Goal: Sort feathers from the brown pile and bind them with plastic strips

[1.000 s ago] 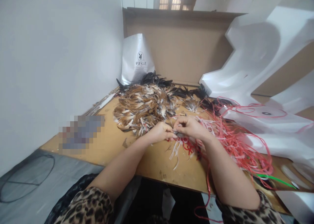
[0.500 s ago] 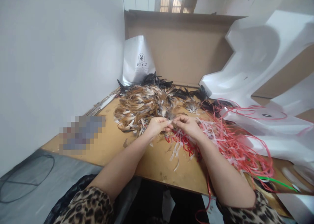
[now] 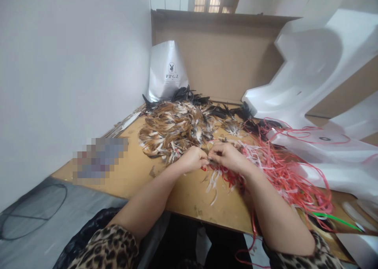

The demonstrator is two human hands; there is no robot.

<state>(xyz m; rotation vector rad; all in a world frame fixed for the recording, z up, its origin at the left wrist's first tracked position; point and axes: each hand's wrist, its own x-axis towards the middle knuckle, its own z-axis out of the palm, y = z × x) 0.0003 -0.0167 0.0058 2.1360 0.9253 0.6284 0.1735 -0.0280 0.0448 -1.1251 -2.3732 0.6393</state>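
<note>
Your left hand [image 3: 193,159] and right hand [image 3: 226,155] meeting fingertip to fingertip over the counter [image 3: 177,190], fingers pinched shut on something small and hidden, brown feathers [image 3: 174,129] just behind, red strips [image 3: 280,170] tangled at your right

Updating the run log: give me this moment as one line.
left hand: pinching small item, unclear | right hand: pinching same item | red strips: tangled at right | feather pile: behind hands | table

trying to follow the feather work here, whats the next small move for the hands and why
Probably draw the red strip snug. Both hands, left hand and right hand, meet fingertip to fingertip over something small and hidden, with red strips trailing beneath and the feather pile just beyond.
</note>
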